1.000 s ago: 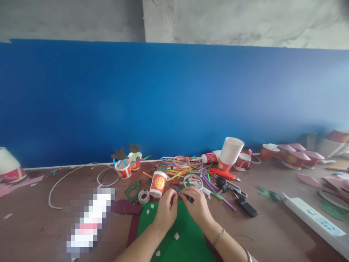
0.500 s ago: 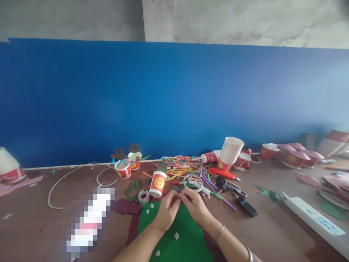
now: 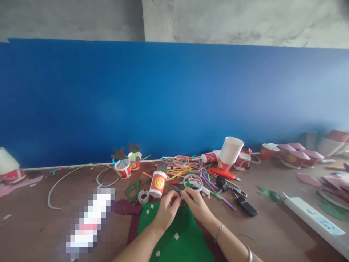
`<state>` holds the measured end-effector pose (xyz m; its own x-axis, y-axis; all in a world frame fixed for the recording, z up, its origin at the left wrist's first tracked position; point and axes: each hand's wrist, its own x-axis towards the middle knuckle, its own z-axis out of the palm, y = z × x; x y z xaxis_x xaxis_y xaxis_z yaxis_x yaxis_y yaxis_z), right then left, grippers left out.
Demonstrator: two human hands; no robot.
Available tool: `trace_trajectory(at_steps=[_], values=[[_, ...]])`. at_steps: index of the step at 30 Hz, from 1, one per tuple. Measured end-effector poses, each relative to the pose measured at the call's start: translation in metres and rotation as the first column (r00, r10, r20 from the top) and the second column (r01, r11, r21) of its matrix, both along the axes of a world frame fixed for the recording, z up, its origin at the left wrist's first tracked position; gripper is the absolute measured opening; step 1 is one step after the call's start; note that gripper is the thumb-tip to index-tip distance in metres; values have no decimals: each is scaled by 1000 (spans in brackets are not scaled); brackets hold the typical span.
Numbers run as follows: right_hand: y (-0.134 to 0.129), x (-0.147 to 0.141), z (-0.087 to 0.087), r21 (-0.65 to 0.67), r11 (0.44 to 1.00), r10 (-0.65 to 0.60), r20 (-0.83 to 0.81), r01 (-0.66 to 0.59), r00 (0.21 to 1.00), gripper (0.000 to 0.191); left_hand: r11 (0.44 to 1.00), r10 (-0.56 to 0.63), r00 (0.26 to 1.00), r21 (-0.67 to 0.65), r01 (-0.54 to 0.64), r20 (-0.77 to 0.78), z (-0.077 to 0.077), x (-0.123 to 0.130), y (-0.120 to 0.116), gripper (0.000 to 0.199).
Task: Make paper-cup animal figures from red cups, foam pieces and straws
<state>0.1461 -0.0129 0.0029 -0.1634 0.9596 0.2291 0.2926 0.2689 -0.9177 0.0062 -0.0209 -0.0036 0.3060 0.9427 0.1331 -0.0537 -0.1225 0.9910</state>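
Barely above a green felt sheet (image 3: 174, 233) on the worktop (image 3: 35, 196), left hand (image 3: 167, 210) and right hand (image 3: 196, 205) close together, fingertips (image 3: 179, 196) meeting over something too small to make out, just below a plastic ring (image 3: 193, 182), with a red paper cup (image 3: 158, 183) and a tape roll (image 3: 143, 196) nearby.

**Pinching a tiny scrap over green felt**

So my left hand (image 3: 167, 211) and right hand (image 3: 196, 206) are right up together, fingertips meeting on a small dark scrap (image 3: 181, 198), honestly too small to make out. Just under them lies a bright green felt sheet (image 3: 188, 240), flat, with little white squares (image 3: 176, 236) dotted across it, and both hands sit over its top edge.
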Motion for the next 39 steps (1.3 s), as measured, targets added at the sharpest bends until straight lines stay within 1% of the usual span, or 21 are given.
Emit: trace_trajectory(at_steps=[3, 8, 10, 12, 14, 16, 18, 21, 25, 30, 35, 39], values=[[1, 1, -1, 35, 999, -14, 6, 14, 1000, 40, 1000, 0, 1000, 10, 0, 0, 1, 0, 0, 27], [3, 0, -4, -13, 1000, 13, 10, -12, 1000, 40, 1000, -7, 1000, 4, 7, -26, 2, 0, -1, 26], [2, 0, -3, -11, 1000, -10, 30, 10, 999, 39, 1000, 16, 999, 13, -15, -41, 1, 0, -1, 26], [1, 0, -1, 63, 994, -96, 57, 92, 994, 31, 996, 84, 995, 34, -82, -53, 1, -1, 1, 25], [-2, 1, 3, 210, 965, -180, 99, 156, 979, 20, 984, 173, 982, 65, -169, -72, 0, -1, 3, 24], [-5, 2, 6, 351, 928, -196, 175, 125, 965, 14, 969, 236, 966, 102, -226, -103, -2, -1, 5, 24], [-7, 2, 7, 421, 906, -171, 257, 49, 951, 15, 961, 256, 958, 136, -239, -129, -3, -1, 6, 23], [-7, 1, 6, 430, 903, -156, 308, 8, 938, 17, 959, 248, 958, 177, -221, -147, -4, -1, 5, 23], [-5, 0, 3, 402, 916, -124, 306, -10, 944, 20, 949, 248, 951, 243, -200, -184, -7, -1, 3, 23], [-4, 2, 5, 380, 924, -96, 331, -40, 939, 20, 941, 246, 950, 283, -187, -191, -11, -1, 3, 21], [-6, 0, 4, 403, 915, -152, 365, -9, 918, 17, 938, 240, 949, 301, -171, -207, -10, -1, 2, 23], [-1, 3, -2, 430, 897, -258, 314, 106, 914, 15, 940, 249, 943, 289, -181, -221, -5, -1, 0, 21]])
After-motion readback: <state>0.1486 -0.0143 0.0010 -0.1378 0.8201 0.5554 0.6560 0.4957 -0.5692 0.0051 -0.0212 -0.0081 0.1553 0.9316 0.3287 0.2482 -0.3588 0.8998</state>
